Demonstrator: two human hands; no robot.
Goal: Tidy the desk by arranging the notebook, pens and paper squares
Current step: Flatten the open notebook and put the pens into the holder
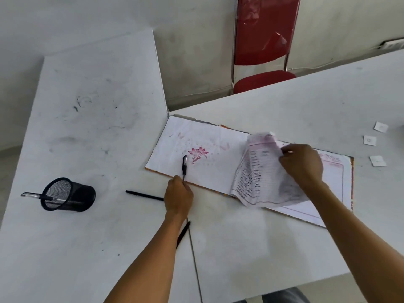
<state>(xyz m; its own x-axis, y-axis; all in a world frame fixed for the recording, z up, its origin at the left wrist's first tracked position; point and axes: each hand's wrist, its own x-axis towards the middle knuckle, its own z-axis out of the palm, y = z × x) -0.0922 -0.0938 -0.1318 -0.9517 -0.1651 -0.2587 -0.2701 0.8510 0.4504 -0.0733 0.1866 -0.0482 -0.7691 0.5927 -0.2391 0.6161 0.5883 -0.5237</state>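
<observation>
An open notebook (pixel 209 154) lies across the desk's middle, a pink flower printed on its left page. My right hand (pixel 302 164) grips a bundle of its written pages (pixel 260 171), lifted and curled over the spine. My left hand (pixel 178 196) holds a black pen (pixel 184 166) by its tip at the notebook's near edge, with the cap pointing away. Another black pen (pixel 144 195) lies just left of that hand. A third pen (pixel 183 234) is partly hidden under my left forearm. Three white paper squares (pixel 370 140) sit at the far right.
A black mesh pen cup (pixel 72 195) lies on its side at the left with a pen (pixel 32 195) sticking out of its mouth. Two white desks (pixel 98 106) meet at a seam. A red chair (pixel 264 40) stands behind the gap.
</observation>
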